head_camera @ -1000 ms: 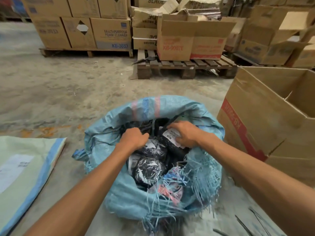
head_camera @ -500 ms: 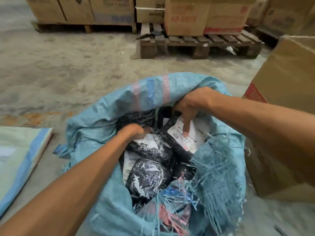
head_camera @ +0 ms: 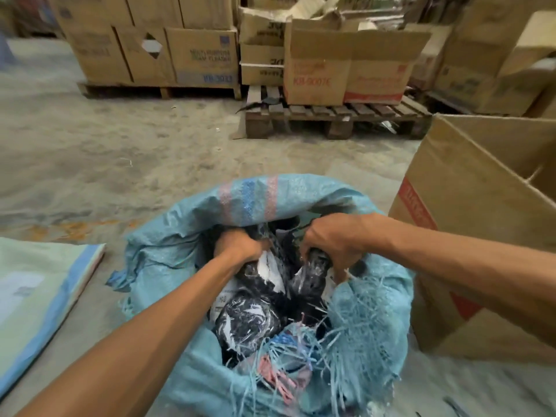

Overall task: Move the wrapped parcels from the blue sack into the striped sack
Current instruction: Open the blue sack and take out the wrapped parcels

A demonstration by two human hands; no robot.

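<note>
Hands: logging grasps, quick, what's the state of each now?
Left hand: grips a black wrapped parcel inside the blue sack.
Right hand: grips a second parcel.

One blue sack (head_camera: 180, 266), lower centre, shows at least three wrapped parcels (head_camera: 246, 323). One striped sack (head_camera: 39, 296) lies lower left; two pallets (head_camera: 316, 111) stand at top.

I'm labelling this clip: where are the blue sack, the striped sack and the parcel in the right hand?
blue sack (head_camera: 168, 260), head view, left outer wall.
striped sack (head_camera: 39, 311), head view, flat pale face.
parcel (head_camera: 313, 278), head view, black wrap below the right hand (head_camera: 334, 239) gripping it.
</note>
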